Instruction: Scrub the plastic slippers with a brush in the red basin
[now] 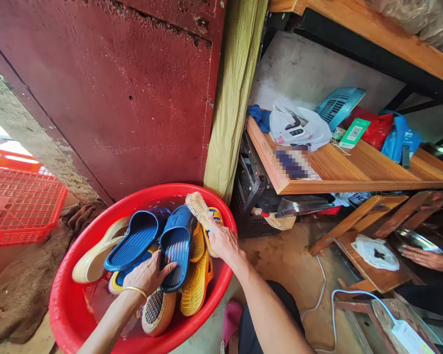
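Observation:
A red basin (221, 295) holds water and several slippers. My left hand (144, 273), with a gold bangle at the wrist, grips the heel end of a blue slipper (176, 243), its thumb lying across the sole. My right hand (223, 242) is closed on a scrub brush (199, 209), bristles up, over the basin's right part. Another blue slipper (135, 241) lies to the left, beside a cream slipper (96, 255). Yellow slippers (197, 287) and a sole with a dark tread (158, 309) are lower down.
Behind the basin stands a maroon door (151, 98). A wooden shelf (354, 186) at the right bears bags and a blue fan (339, 105). Another person's hand (424, 258) is at the far right, near a wooden chair (387, 275). A red crate (18, 206) stands left.

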Demonstrator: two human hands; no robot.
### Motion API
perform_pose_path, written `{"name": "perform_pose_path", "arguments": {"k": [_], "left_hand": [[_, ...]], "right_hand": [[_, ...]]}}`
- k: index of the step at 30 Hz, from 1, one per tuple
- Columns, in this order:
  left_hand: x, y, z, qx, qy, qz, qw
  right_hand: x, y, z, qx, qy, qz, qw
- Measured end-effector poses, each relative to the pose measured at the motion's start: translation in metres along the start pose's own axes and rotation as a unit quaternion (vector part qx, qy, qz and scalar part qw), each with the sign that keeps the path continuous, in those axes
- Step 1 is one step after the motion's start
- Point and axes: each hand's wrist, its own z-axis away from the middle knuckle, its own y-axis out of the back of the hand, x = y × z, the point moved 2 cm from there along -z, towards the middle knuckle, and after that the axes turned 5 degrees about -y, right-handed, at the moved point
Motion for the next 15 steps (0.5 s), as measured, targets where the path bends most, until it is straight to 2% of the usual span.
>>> {"name": "perform_pose_path", "arguments": {"k": [5,11,15], "left_hand": [[-0.006,-0.012,-0.012,0.057,0.019,0.1,0.993],[-0.002,-0.004,-0.016,0.043,0.014,0.225,0.973],[0.005,0.0,-0.014,0.033,0.011,0.188,0.982]], "right_hand": [[0.001,-0.005,0.0,0.005,0.003,-0.005,1.0],[0.004,-0.007,0.0,0.022,0.003,-0.01,1.0],[0.004,-0.003,0.0,0.016,0.003,-0.005,1.0]]}}
